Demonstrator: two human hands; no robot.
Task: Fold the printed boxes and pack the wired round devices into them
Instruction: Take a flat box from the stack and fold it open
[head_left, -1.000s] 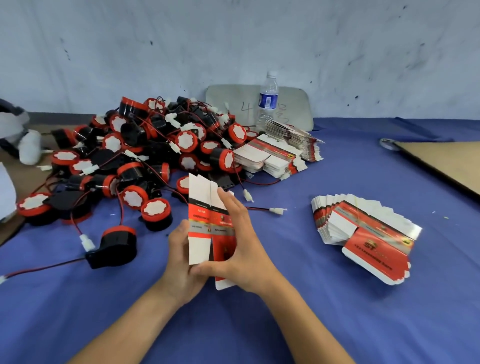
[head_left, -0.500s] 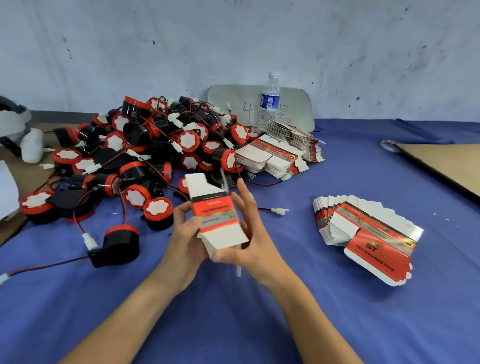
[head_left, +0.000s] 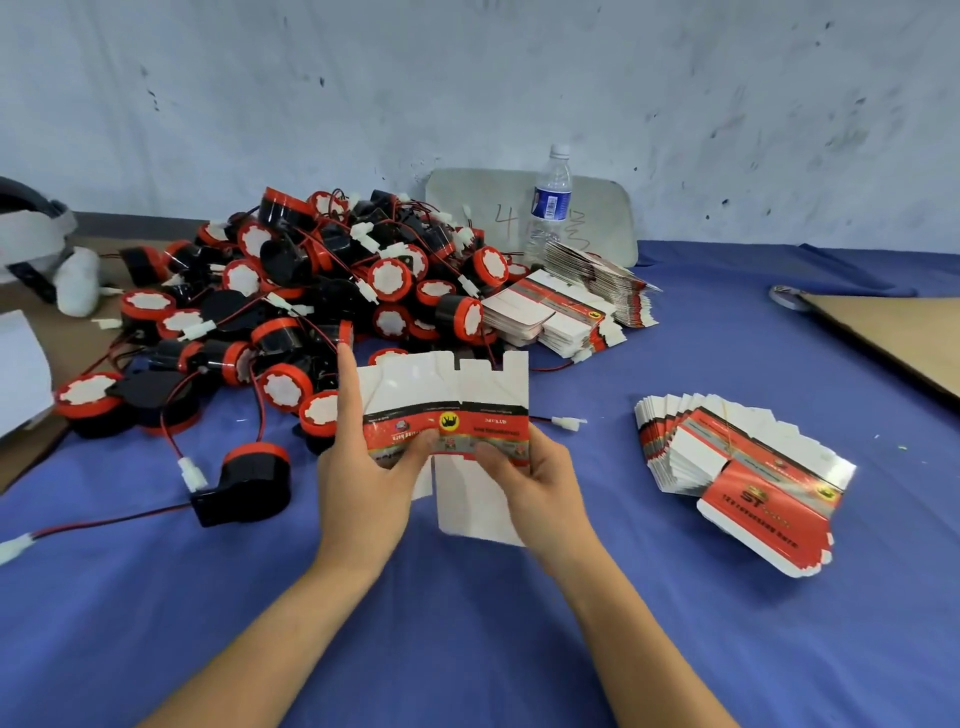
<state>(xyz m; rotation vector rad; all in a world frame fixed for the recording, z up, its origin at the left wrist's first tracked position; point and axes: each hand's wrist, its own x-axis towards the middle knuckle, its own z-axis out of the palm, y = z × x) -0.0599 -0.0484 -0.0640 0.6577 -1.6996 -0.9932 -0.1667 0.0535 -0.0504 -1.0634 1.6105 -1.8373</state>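
I hold one printed box blank (head_left: 457, 395) upright above the blue table, its red band across the middle and white flaps above and below. My left hand (head_left: 363, 467) pinches its left side, thumb on the red band and index finger straight up along the left edge. My right hand (head_left: 535, 478) pinches the right side, thumb on the front. A big heap of black-and-red wired round devices (head_left: 311, 291) lies behind, to the left. One black device (head_left: 249, 483) with a red wire sits alone near my left hand.
A fanned stack of flat boxes (head_left: 737, 467) lies to the right; two more stacks (head_left: 566, 312) sit by the heap. A water bottle (head_left: 550, 202) stands before a grey board at the wall. Brown cardboard (head_left: 904, 332) covers the far right; blue cloth (head_left: 467, 623) spreads in front.
The box was partly opened into a tube half a second ago; now it is spread wide and flat-faced toward me, with my hands moved apart to its two sides.
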